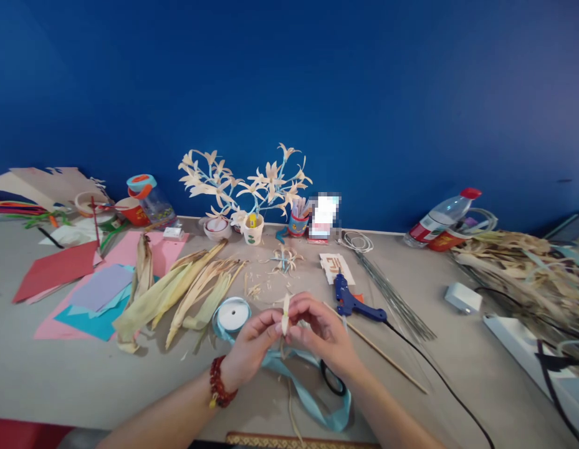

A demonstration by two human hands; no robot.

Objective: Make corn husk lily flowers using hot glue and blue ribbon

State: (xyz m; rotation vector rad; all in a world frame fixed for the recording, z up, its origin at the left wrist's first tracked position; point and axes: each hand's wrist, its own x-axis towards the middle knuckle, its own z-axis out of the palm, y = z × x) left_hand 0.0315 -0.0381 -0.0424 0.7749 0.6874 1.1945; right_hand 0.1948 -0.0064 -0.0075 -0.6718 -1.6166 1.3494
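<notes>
A small pale husk strip [285,313] is held above the table [60,374], near its front edge and in the middle of the view, pinched between both hands. Its long axis is set nearly upright in the picture, with the upper tip pointed away from the person and the lower end hidden between the fingertips. The left hand [252,348], with a red bead bracelet [218,383] worn at the wrist, is closed on the strip from the left with thumb and forefinger. The right hand [324,333] is closed on it from the right, the other fingers curled.

Beneath the hands a light blue ribbon [312,399] is laid in loops, led from a ribbon spool [232,315] just left of the strip, and a black scissors handle [333,380] is seen under the right wrist. A blue glue gun [352,304] and a thin wooden stick [382,352] are laid to the right, long corn husks [186,290] to the left beside coloured paper sheets [83,287]. A husk flower arrangement [245,181] is stood by the blue wall
</notes>
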